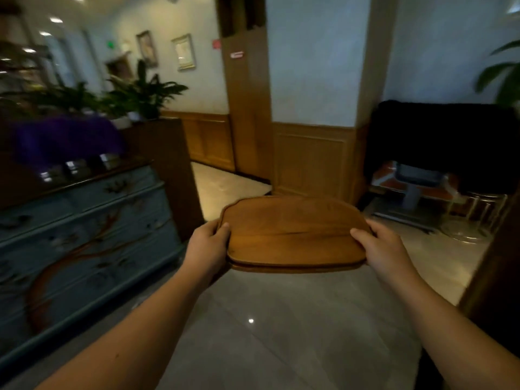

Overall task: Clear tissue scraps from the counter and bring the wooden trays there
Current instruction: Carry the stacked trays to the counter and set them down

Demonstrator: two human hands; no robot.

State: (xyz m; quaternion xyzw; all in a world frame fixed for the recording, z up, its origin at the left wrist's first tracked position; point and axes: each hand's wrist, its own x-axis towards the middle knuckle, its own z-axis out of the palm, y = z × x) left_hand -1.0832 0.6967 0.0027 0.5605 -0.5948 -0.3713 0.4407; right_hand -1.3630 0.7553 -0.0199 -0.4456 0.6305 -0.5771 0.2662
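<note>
Both hands, left hand (206, 243) and right hand (384, 247), gripping opposite edges of stacked wooden trays (294, 235), right of blue dresser (84, 235).

Two bare forearms — no sleeves; left hand (206, 243), right hand (384, 249) ungloved.

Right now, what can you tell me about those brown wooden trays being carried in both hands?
The brown wooden trays look like a stack of at least two: a second edge shows under the top one along the near side. They are flat, with rounded corners, a low raised rim and a smooth, warm finish with a dark grain line across the middle. They are empty, held roughly level above the grey tiled floor. The left hand grips the left edge and the right hand the right, thumbs on top.
</note>
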